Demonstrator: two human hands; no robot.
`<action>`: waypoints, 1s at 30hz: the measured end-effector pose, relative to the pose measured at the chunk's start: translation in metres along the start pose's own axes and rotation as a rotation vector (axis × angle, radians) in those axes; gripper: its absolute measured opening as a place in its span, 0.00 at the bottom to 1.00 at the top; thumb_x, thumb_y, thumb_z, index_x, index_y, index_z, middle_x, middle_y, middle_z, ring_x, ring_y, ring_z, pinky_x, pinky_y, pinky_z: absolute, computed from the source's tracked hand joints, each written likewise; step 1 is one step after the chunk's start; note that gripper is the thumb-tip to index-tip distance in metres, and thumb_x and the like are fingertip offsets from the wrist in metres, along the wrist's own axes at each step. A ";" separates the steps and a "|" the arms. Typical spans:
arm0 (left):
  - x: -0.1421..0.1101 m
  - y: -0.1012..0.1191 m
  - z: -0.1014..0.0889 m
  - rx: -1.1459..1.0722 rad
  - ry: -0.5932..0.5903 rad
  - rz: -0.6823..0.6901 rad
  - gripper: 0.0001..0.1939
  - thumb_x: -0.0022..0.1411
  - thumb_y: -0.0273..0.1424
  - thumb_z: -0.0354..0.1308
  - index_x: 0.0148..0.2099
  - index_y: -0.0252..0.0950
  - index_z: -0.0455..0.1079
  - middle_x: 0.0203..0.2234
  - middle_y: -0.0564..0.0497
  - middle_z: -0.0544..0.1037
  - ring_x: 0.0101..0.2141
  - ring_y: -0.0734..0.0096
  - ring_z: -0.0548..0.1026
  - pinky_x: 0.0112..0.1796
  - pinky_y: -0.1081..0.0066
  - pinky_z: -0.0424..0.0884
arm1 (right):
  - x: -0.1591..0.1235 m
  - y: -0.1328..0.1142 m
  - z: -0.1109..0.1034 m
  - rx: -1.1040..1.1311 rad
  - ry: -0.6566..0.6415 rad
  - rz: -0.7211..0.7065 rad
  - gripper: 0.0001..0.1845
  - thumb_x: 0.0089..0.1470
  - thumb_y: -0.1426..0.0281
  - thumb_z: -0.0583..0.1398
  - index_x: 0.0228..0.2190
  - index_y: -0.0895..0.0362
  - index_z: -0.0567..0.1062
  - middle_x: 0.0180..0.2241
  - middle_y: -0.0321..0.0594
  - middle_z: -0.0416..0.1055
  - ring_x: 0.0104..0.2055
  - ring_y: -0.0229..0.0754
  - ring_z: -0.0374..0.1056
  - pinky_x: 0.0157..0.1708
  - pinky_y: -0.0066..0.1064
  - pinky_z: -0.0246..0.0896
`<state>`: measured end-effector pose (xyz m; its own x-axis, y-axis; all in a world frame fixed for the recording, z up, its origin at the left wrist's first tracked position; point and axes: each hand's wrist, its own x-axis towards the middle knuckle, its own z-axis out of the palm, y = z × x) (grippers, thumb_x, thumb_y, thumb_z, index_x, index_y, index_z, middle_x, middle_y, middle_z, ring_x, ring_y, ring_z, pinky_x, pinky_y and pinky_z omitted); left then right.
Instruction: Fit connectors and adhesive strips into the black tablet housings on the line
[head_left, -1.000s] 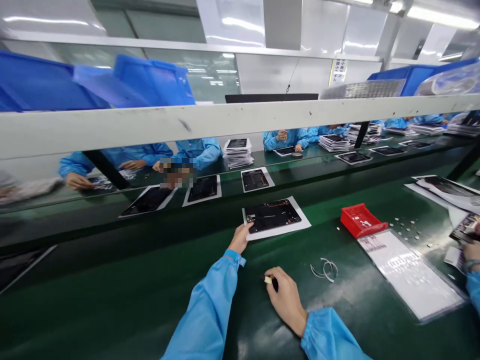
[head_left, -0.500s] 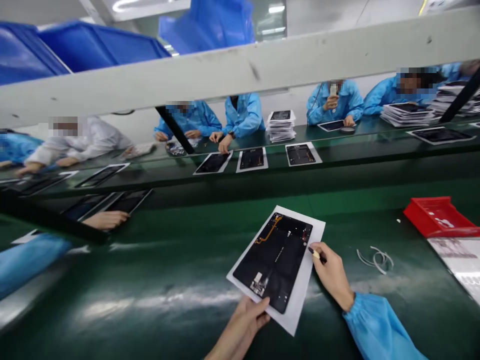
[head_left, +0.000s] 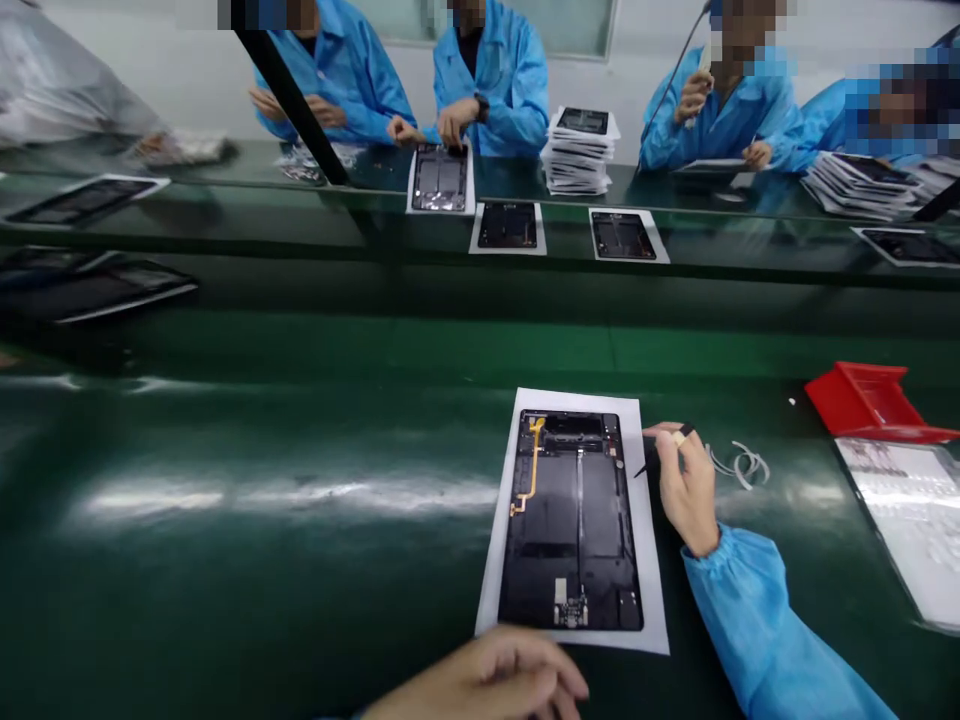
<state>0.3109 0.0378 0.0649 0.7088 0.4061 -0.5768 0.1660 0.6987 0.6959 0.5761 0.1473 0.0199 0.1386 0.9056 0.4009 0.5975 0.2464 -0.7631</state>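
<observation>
A black open tablet body (head_left: 571,518) with an orange flex strip lies lengthwise on a white sheet (head_left: 654,560) on the green bench in front of me. My left hand (head_left: 491,680) rests at the sheet's near edge, fingers curled loosely, holding nothing that I can see. At the sheet's right edge, my right hand (head_left: 684,482) is closed in a pinch on black tweezers with a pale tip (head_left: 660,452), pointed toward the tablet body's upper right side.
White wire loops (head_left: 741,466) lie right of my right hand. A red tray (head_left: 870,402) and a clear film sheet (head_left: 911,520) sit at the right. More tablet bodies (head_left: 507,226) ride the far belt, beside a stack (head_left: 580,152). People in blue coats work opposite.
The tablet body on its sheet has been pulled toward me and turned straight. My view has tipped downward. My left hand slid to the sheet's near edge; my right hand keeps the tweezers.
</observation>
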 end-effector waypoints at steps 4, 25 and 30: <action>0.041 0.060 -0.040 0.371 0.195 0.297 0.17 0.67 0.42 0.49 0.50 0.40 0.71 0.42 0.48 0.77 0.41 0.70 0.74 0.44 0.68 0.70 | -0.012 0.002 -0.002 0.212 -0.117 0.200 0.21 0.66 0.57 0.50 0.32 0.57 0.73 0.28 0.37 0.68 0.25 0.36 0.65 0.26 0.29 0.62; 0.161 0.100 -0.070 1.044 0.637 0.721 0.08 0.60 0.36 0.61 0.39 0.39 0.76 0.35 0.52 0.78 0.40 0.67 0.73 0.44 0.66 0.65 | -0.024 0.012 0.007 0.374 -0.173 0.295 0.09 0.56 0.62 0.64 0.36 0.55 0.75 0.34 0.40 0.72 0.36 0.42 0.72 0.39 0.35 0.72; 0.159 0.101 -0.069 1.051 0.604 0.737 0.06 0.60 0.34 0.61 0.36 0.38 0.76 0.35 0.52 0.77 0.41 0.67 0.72 0.46 0.65 0.65 | -0.024 0.011 0.007 0.353 -0.178 0.311 0.12 0.56 0.60 0.63 0.35 0.55 0.75 0.35 0.41 0.72 0.36 0.43 0.72 0.38 0.36 0.72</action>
<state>0.3934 0.2137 0.0144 0.5024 0.8520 0.1470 0.5070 -0.4280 0.7481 0.5736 0.1312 -0.0019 0.1124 0.9920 0.0580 0.2410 0.0294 -0.9701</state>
